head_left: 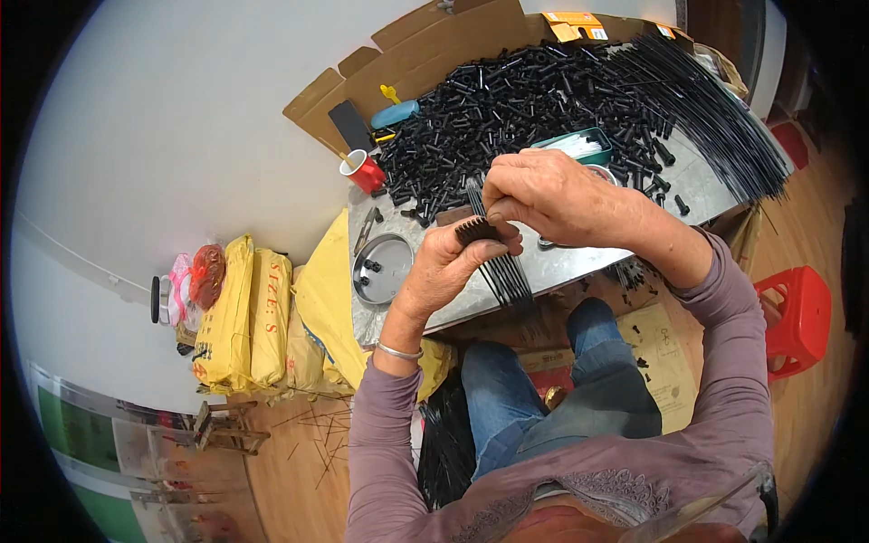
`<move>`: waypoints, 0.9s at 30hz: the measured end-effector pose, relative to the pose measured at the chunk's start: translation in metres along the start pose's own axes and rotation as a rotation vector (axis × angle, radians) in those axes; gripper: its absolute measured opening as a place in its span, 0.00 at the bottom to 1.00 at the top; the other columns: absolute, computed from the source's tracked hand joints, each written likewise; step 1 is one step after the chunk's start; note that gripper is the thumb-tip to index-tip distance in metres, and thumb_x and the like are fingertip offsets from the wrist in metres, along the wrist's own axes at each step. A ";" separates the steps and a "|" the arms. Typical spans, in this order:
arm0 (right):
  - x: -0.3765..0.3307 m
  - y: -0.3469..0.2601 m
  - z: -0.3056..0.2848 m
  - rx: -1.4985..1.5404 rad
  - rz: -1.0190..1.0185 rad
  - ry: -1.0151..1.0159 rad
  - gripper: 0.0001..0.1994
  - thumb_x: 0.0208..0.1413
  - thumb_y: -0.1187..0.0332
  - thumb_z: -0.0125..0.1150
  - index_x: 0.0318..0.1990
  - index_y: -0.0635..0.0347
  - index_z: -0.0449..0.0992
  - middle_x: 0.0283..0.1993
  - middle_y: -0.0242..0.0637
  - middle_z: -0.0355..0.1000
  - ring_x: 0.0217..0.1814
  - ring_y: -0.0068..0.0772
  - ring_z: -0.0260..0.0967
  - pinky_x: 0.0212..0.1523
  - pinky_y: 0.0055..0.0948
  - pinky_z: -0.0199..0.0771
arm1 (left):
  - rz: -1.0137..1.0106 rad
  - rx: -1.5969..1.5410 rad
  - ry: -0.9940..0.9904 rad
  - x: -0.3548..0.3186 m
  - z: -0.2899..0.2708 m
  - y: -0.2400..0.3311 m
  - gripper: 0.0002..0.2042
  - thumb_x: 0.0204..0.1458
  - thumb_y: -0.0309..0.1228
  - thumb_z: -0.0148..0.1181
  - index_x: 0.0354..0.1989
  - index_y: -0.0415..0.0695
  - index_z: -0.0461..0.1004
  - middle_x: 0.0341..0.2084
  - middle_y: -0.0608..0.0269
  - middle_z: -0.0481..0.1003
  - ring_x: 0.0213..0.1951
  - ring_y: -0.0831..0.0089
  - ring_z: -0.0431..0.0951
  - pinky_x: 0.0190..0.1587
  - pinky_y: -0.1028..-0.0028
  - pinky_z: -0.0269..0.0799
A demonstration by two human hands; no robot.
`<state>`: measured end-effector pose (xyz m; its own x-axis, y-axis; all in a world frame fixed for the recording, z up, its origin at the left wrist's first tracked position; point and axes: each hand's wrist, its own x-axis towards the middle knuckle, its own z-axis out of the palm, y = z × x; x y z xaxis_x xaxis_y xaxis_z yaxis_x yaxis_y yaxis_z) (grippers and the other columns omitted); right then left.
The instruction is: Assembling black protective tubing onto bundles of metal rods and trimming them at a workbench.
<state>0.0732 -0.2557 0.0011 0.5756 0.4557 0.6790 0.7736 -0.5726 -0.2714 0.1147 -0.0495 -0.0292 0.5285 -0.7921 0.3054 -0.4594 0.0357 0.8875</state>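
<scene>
I am sitting at a metal worktable (579, 262) that is standing against a pale wall, with flattened brown cardboard (434, 45) lying along its far edge. A big heap of short black plastic caps (534, 100) is covering most of the tabletop, and a long fan of thin black rods (715, 118) is spreading across the table's right end. Yellow sacks (244, 317) are leaning on the floor to my left, and a red plastic stool (797, 317) is standing to my right.

My left hand (448, 262) is closing around a bundle of black rods (507, 271), gripping it near the top so the capped ends are showing as a tight row above my fingers while the loose lengths are hanging down past the table edge toward my knees. The bundle is sitting just in front of the heap, above the table's near edge. My right hand (557, 195) is curling over the top of the bundle, its fingertips pinching at one rod end; what sits between them is too small to tell.

A round metal dish (385, 267) is lying left of my left hand. A red cup (365, 170) is standing beyond it, and a green tray (579, 145) is resting among the caps behind my right hand.
</scene>
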 end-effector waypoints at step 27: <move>0.018 -0.012 0.032 0.154 -0.045 0.129 0.06 0.47 0.67 0.65 0.27 0.59 0.76 0.28 0.35 0.71 0.28 0.41 0.73 0.28 0.35 0.74 | 0.264 0.750 0.042 -0.035 0.047 -0.094 0.29 0.34 0.39 0.74 0.48 0.42 0.73 0.43 0.51 0.73 0.48 0.50 0.72 0.52 0.58 0.66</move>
<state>0.0826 -0.2188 -0.0056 0.5081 0.3820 0.7720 0.8351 -0.4378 -0.3330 0.1056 -0.0544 -0.1395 0.3543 -0.7907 0.4992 -0.9236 -0.2124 0.3191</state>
